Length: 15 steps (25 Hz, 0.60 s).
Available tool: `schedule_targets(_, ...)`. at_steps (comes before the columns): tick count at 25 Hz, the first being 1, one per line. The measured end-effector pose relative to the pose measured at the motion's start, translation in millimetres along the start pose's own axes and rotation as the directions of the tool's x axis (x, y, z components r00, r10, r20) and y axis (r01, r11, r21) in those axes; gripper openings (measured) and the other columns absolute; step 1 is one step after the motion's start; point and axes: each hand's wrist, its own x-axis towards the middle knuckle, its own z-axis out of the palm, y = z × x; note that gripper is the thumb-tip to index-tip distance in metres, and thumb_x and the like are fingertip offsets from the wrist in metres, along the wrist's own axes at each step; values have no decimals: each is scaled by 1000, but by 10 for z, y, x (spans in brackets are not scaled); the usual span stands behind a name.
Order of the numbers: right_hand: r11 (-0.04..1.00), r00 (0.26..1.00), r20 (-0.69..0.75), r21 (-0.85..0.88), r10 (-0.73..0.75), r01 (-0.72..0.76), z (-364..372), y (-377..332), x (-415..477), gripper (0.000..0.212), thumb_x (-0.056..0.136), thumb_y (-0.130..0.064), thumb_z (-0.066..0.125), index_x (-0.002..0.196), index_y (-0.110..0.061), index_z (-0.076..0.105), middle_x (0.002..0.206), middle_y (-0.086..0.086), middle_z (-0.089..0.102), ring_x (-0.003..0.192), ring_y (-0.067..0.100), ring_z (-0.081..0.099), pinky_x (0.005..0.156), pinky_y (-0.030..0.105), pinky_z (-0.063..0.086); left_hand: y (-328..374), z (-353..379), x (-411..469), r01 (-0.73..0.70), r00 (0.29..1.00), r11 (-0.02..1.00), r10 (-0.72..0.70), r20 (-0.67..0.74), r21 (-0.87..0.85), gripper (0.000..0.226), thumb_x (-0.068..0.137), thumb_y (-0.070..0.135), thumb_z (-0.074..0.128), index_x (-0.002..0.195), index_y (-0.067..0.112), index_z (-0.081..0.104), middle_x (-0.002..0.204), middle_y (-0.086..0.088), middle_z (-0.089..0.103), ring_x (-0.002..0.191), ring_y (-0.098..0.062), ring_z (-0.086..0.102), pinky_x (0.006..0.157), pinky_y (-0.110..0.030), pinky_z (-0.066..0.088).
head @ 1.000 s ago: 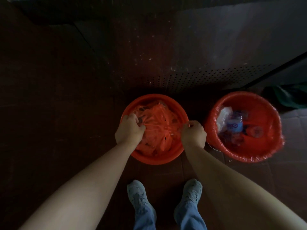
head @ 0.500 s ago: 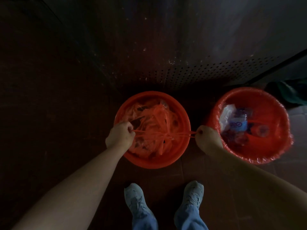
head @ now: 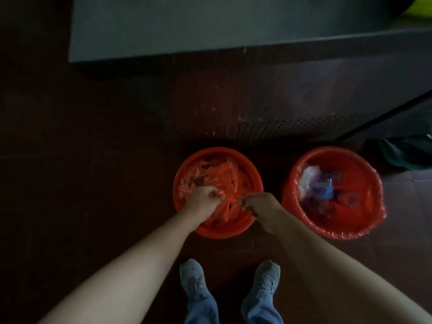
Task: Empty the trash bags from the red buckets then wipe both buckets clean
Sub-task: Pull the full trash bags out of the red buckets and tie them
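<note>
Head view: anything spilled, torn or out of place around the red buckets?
Nothing stands out. Left hand and right hand pinch the tied orange bag inside the left bucket; the right bucket holds its liner and trash. No spill on the floor.

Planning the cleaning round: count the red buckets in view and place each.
2. The left bucket stands before the shoes; the left hand and right hand pinch its bag ties. The right bucket stands beside it, trash inside. Dark corners may hide more.
</note>
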Motion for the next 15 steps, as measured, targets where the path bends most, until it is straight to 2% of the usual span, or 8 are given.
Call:
schedule_targets(2,992,995,-2,70,104,-104,112,-163,-174,18,85,-10,56,80,-17,72,80,-1,72,67,13,58,56,25,35,130,52,-176,-45,998,998,43,47,45,9,95,25,66,96,19,72,97,-5,74,87,-13,66,70,-15,45)
schedule_targets(4,972,983,8,150,182,-181,176,-328,-312,13,87,-28,60,80,-21,69,77,-2,71,69,17,57,56,26,34,226,43,-346,-122,991,981,112,75,149,20,95,16,63,112,17,72,114,1,71,104,-14,65,75,-4,41)
schedule_targets(6,969,975,10,109,224,-223,207,-452,-420,15,89,-38,64,86,-24,68,73,-3,69,69,17,57,56,27,33,298,-9,-489,-199,980,949,186,77,243,31,92,5,61,121,12,71,129,-2,64,120,-18,59,96,-7,37)
schedule_targets(7,968,970,10,56,244,-244,231,-489,-469,15,89,-38,65,88,-24,68,73,-4,68,70,16,56,56,27,33,335,-40,-541,-241,970,931,228,78,274,33,91,1,60,120,9,71,131,-5,62,125,-20,56,107,-16,35)
schedule_targets(9,965,965,-7,-12,263,-263,287,-539,-556,13,88,-34,69,86,-21,68,74,-1,63,67,16,53,58,27,34,392,-94,-647,-292,956,916,280,84,277,33,88,-3,59,116,7,73,132,-7,61,127,-21,54,115,-27,32)
schedule_targets(12,994,989,-102,14,108,-108,360,-669,-675,8,83,-15,71,78,-11,65,63,4,53,55,17,45,53,26,35,461,-240,-777,-343,928,903,368,-54,259,33,87,-3,58,110,11,77,125,-5,65,121,-20,58,111,-31,38)
schedule_targets(14,999,990,-139,16,35,-33,372,-764,-809,11,77,-5,69,71,-10,61,58,4,47,51,18,41,50,26,33,473,-377,-861,-297,913,884,373,-164,362,33,89,5,57,115,12,74,125,-8,67,120,-24,59,109,-33,40)
schedule_targets(15,1000,990,-138,-9,3,-4,370,-814,-894,13,75,-5,68,68,-11,60,58,4,46,51,18,40,49,26,32,477,-438,-908,-232,928,867,333,-168,440,34,91,12,55,122,14,71,130,-8,64,123,-26,56,109,-34,40)
